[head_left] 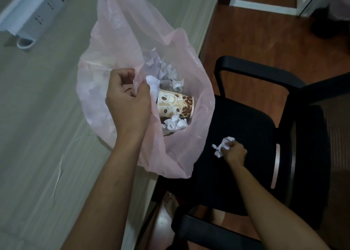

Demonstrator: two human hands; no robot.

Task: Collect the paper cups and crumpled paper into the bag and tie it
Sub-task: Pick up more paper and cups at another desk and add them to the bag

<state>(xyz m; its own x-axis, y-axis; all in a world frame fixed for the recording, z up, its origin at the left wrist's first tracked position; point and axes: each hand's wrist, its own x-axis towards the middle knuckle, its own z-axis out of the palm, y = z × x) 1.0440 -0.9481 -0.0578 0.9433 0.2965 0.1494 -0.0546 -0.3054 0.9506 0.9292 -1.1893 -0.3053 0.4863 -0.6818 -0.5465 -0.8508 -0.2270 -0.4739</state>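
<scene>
Lying partly hidden behind the left hand (128,100): the near rim of the pink bag (176,60) and one end of the paper cup (175,105) inside it. Showing only dimly through the pink film on the bag's left side: pale shapes, too blurred to name or count. Running out of view at the right edge: the black chair (246,121). Cut off at the upper left: a white power strip (36,14) on the pale table (37,136).

Gripping the bag's rim with curled left fingers, holding the mouth wide open over the table's edge. Pinching one crumpled paper ball (221,147) in the right hand (234,152), fingers curled round it, low over the chair seat; touching the seat or just above it, impossible to tell. Sitting to the right of the bag and below its mouth, well apart from the left hand.

Lying on its side inside the bag, just right of the left hand: one cup, printed with coffee beans. Packing around it: crumpled paper (164,71) above and a white wad (175,124) just below, touching the cup. Counting plainly: one cup, one ball in the right hand, at least three wads in the bag, the heap above too tangled to separate further. One bag, one chair, two hands.
</scene>
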